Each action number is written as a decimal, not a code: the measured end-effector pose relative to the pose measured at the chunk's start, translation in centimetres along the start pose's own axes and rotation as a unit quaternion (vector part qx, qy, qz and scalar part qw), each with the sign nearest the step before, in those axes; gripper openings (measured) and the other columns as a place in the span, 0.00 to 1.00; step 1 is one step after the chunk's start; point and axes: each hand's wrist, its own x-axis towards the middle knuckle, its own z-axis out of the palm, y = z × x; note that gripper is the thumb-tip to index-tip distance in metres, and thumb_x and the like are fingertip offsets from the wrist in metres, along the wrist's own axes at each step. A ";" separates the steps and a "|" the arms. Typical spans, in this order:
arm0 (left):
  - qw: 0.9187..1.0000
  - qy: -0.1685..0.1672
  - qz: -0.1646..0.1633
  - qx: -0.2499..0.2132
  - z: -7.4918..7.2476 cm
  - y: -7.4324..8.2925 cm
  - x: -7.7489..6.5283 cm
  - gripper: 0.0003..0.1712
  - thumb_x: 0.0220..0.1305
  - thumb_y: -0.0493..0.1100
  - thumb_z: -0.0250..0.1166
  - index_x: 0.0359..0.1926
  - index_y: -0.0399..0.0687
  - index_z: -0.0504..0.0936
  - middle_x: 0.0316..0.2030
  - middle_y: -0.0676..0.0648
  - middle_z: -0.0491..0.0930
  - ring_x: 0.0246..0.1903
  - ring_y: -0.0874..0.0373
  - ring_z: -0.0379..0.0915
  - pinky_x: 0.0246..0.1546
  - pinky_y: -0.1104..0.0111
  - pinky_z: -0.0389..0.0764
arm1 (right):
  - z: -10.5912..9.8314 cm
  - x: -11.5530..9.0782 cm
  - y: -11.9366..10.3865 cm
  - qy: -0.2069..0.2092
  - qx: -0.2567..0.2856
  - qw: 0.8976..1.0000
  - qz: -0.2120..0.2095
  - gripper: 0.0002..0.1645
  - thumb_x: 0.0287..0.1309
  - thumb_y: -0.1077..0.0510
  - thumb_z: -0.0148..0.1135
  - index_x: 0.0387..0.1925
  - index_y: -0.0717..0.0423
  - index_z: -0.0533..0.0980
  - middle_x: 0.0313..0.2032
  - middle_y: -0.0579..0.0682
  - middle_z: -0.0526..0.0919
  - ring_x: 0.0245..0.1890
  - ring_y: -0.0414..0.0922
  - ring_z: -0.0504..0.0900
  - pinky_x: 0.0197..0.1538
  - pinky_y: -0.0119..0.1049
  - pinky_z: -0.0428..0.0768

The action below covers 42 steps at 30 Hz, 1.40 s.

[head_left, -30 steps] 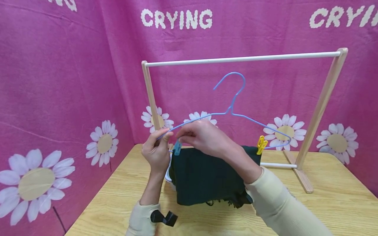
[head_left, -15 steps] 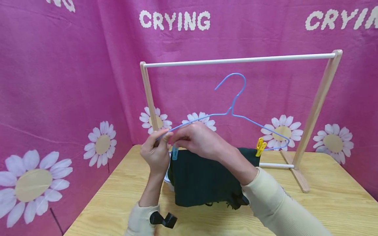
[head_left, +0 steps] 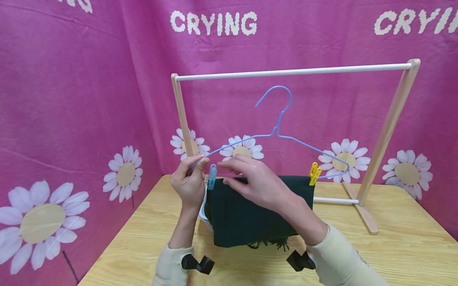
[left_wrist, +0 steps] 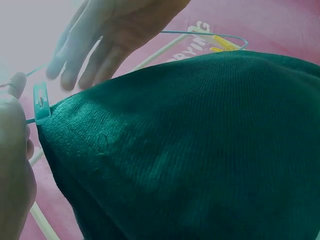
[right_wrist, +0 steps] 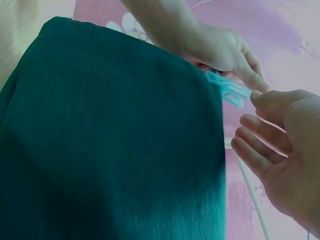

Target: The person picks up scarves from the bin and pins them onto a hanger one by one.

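My left hand (head_left: pixel 189 184) pinches the left end of a blue wire hanger (head_left: pixel 229 146) between thumb and fingers. A dark green fringed scarf (head_left: pixel 247 222) is draped over the hanger's lower bar. At its top left corner a blue clothespin (head_left: pixel 212 177) stands clipped on scarf and bar, close beside my left hand. A yellow clothespin (head_left: pixel 315 174) clips the scarf's right end. My right hand (head_left: pixel 259 180) hovers just right of the blue clothespin, fingers extended and holding nothing; in the left wrist view its fingertips (left_wrist: pixel 70 80) are apart from the clothespin.
Behind the hanger stands a wooden rack with a white top rod (head_left: pixel 297 72). A white container (head_left: pixel 204 214) is partly hidden behind the scarf on the wooden table (head_left: pixel 404 238). Pink flowered cloth (head_left: pixel 143 51) hangs behind and to the left.
My right hand has let go of the blue clothespin and drawn back to the right, its fingers spreading. My left hand keeps its hold; the hanger's hook has shifted slightly left.
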 end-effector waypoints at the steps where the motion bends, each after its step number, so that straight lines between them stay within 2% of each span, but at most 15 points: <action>1: 1.000 0.004 -0.004 -0.005 0.0 0.0 0.0 0.15 0.54 0.37 0.74 0.36 0.26 0.84 0.20 0.41 0.78 0.12 0.63 0.59 0.15 0.78 0.64 | -0.3 -0.3 0.0 0.007 0.003 1.000 -0.003 0.23 0.57 0.60 0.72 0.55 0.51 0.80 0.45 0.45 0.83 0.43 0.38 0.81 0.48 0.35 0.84; 5: 1.000 0.019 -0.015 -0.017 0.1 0.1 0.1 0.14 0.53 0.35 0.75 0.36 0.26 0.84 0.20 0.47 0.80 0.12 0.63 0.59 0.15 0.79 0.65 | -2.0 -2.0 0.4 0.048 0.001 0.999 -0.020 0.24 0.55 0.63 0.72 0.55 0.50 0.81 0.47 0.44 0.84 0.46 0.38 0.82 0.50 0.35 0.83; 11: 0.998 0.027 -0.036 -0.042 0.1 0.1 0.2 0.12 0.54 0.30 0.73 0.36 0.24 0.83 0.24 0.55 0.84 0.11 0.64 0.59 0.15 0.79 0.65 | -4.6 -5.5 1.9 0.113 -0.030 0.993 -0.021 0.27 0.48 0.69 0.74 0.52 0.53 0.82 0.45 0.46 0.85 0.47 0.38 0.81 0.54 0.22 0.76; 15: 0.998 0.029 -0.046 -0.044 0.2 0.2 0.3 0.12 0.53 0.30 0.73 0.36 0.24 0.83 0.24 0.55 0.83 0.11 0.64 0.59 0.15 0.79 0.65 | -6.1 -7.1 2.5 0.150 -0.024 0.988 -0.033 0.29 0.43 0.74 0.74 0.50 0.56 0.83 0.42 0.48 0.85 0.44 0.38 0.81 0.53 0.20 0.76; 18: 0.998 0.025 -0.050 -0.039 0.5 0.2 0.0 0.13 0.53 0.32 0.74 0.36 0.24 0.83 0.20 0.54 0.79 0.12 0.64 0.59 0.14 0.79 0.64 | -7.0 -8.2 2.8 0.173 -0.028 0.984 -0.040 0.17 0.56 0.61 0.71 0.49 0.58 0.83 0.40 0.50 0.86 0.42 0.38 0.82 0.50 0.19 0.75; 19: 0.998 0.024 -0.051 -0.041 0.5 0.1 0.0 0.14 0.54 0.33 0.74 0.36 0.24 0.83 0.20 0.52 0.79 0.12 0.64 0.59 0.14 0.79 0.64 | -7.3 -8.5 2.9 0.178 -0.032 0.983 -0.037 0.17 0.60 0.55 0.69 0.48 0.58 0.83 0.40 0.51 0.86 0.42 0.38 0.81 0.49 0.18 0.75; 22: 0.997 0.025 -0.051 -0.046 0.4 0.1 -0.1 0.15 0.54 0.34 0.74 0.36 0.23 0.83 0.21 0.49 0.81 0.11 0.64 0.59 0.14 0.79 0.65 | -7.8 -9.4 3.3 0.189 -0.038 0.981 -0.030 0.29 0.63 0.39 0.59 0.48 0.60 0.83 0.38 0.53 0.86 0.41 0.36 0.80 0.48 0.17 0.74; 24: 0.997 0.027 -0.052 -0.055 0.3 0.1 0.0 0.15 0.54 0.33 0.74 0.37 0.23 0.82 0.23 0.49 0.83 0.11 0.63 0.59 0.15 0.79 0.66 | -8.1 -9.9 3.7 0.195 -0.040 0.980 -0.027 0.30 0.63 0.39 0.59 0.48 0.62 0.83 0.39 0.54 0.86 0.42 0.34 0.81 0.49 0.17 0.75; 25: 0.997 0.027 -0.052 -0.057 0.2 0.2 0.1 0.15 0.54 0.33 0.74 0.37 0.23 0.82 0.23 0.49 0.83 0.11 0.63 0.59 0.15 0.79 0.66 | -8.3 -10.2 3.8 0.198 -0.042 0.979 -0.024 0.29 0.63 0.40 0.60 0.48 0.62 0.83 0.40 0.54 0.86 0.42 0.34 0.80 0.49 0.17 0.75; 28: 0.996 0.027 -0.053 -0.063 0.1 0.2 0.1 0.14 0.54 0.33 0.74 0.37 0.23 0.82 0.24 0.53 0.84 0.11 0.64 0.60 0.15 0.79 0.66 | -9.2 -11.1 4.4 0.205 -0.059 0.977 0.002 0.18 0.59 0.56 0.70 0.49 0.61 0.83 0.42 0.54 0.85 0.45 0.32 0.79 0.51 0.17 0.74; 30: 0.996 0.027 -0.054 -0.066 0.1 0.2 0.2 0.14 0.55 0.33 0.74 0.37 0.23 0.82 0.25 0.55 0.84 0.11 0.64 0.60 0.15 0.79 0.66 | -9.8 -11.9 4.7 0.209 -0.084 0.974 0.036 0.22 0.51 0.68 0.73 0.51 0.60 0.82 0.44 0.52 0.84 0.48 0.30 0.77 0.52 0.16 0.72; 32: 0.995 0.027 -0.056 -0.072 0.2 0.2 0.2 0.14 0.55 0.34 0.74 0.37 0.24 0.83 0.25 0.57 0.84 0.11 0.64 0.60 0.15 0.79 0.66 | -10.3 -12.6 5.1 0.218 -0.106 0.968 0.065 0.32 0.40 0.77 0.73 0.52 0.59 0.82 0.46 0.51 0.83 0.49 0.29 0.74 0.52 0.16 0.69; 36: 0.995 0.031 -0.058 -0.076 0.2 0.2 0.2 0.15 0.55 0.33 0.74 0.37 0.23 0.82 0.23 0.57 0.82 0.11 0.64 0.60 0.15 0.79 0.65 | -10.8 -13.8 6.1 0.246 -0.122 0.957 0.096 0.34 0.36 0.79 0.73 0.52 0.59 0.82 0.49 0.43 0.79 0.50 0.28 0.69 0.51 0.17 0.66; 42: 0.994 0.041 -0.064 -0.079 0.2 0.2 0.2 0.15 0.54 0.33 0.74 0.36 0.22 0.82 0.19 0.54 0.78 0.10 0.64 0.58 0.14 0.79 0.64 | -10.7 -14.6 7.1 0.259 -0.109 0.951 0.132 0.35 0.38 0.76 0.75 0.54 0.58 0.81 0.54 0.30 0.70 0.49 0.26 0.67 0.49 0.21 0.63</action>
